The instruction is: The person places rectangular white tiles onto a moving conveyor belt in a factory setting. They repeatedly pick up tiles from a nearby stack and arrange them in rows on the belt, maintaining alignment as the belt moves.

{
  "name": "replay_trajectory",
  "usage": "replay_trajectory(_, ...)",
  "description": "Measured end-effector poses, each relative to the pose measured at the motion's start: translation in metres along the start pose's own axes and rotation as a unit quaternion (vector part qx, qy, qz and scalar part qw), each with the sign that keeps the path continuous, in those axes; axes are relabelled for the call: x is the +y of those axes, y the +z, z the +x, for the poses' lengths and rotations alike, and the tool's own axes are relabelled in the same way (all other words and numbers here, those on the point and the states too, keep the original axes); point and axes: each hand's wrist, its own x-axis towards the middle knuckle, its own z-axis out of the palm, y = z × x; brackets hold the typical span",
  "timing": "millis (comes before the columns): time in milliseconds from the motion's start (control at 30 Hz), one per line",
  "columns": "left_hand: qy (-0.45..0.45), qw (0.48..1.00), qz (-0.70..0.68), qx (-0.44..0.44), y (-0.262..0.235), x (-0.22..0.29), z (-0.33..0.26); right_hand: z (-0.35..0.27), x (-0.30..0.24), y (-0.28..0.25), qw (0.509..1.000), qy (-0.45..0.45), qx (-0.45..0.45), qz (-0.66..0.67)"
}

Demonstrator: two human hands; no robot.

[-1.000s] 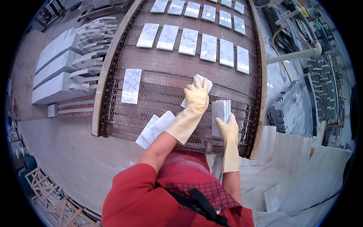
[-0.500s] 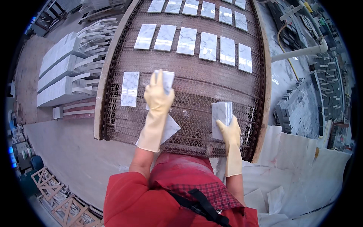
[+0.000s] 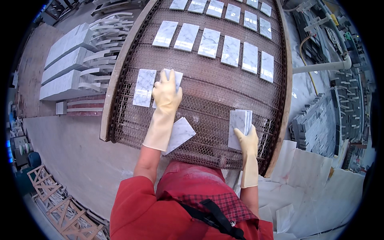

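My left hand (image 3: pixel 165 93), in a cream rubber glove, spans a white marble tile (image 3: pixel 179 78) lying on the mesh conveyor belt (image 3: pixel 208 98). Its fingers stretch over the tile and hide most of it. Close on its left lies another grey-veined tile (image 3: pixel 144 88). My gloved right hand (image 3: pixel 247 140) grips a small stack of tiles (image 3: pixel 239 127) near the belt's right side, thumb on top. Between my hands, partly behind my left forearm, a couple of overlapping tiles (image 3: pixel 181 135) lie askew at the belt's near end.
Rows of glossy tiles (image 3: pixel 210 42) lie farther up the belt. Wooden rails (image 3: pixel 120 74) edge it on both sides. To the left stand stacked white slabs (image 3: pixel 66 64) with strips between them. A pipe (image 3: pixel 324 67) and piles of dark stone pieces (image 3: pixel 316 120) are at right.
My left hand has slid its tile leftward, closer to the neighbouring one. My right hand keeps the stack. The whole view has turned slightly.
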Motion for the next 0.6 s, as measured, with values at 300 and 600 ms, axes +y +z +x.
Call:
replay_trajectory(300, 0.058, 0.995, -0.032, -0.072, 0.014, 0.068, -0.010, -0.003, -0.002, 0.000, 1.000, 0.009, -0.003, 0.028)
replay_trajectory(600, 0.051, 0.992, 0.108, -0.050, 0.035, 0.079, -0.019, -0.007, -0.013, -0.005, 1.000, 0.013, -0.013, 0.008)
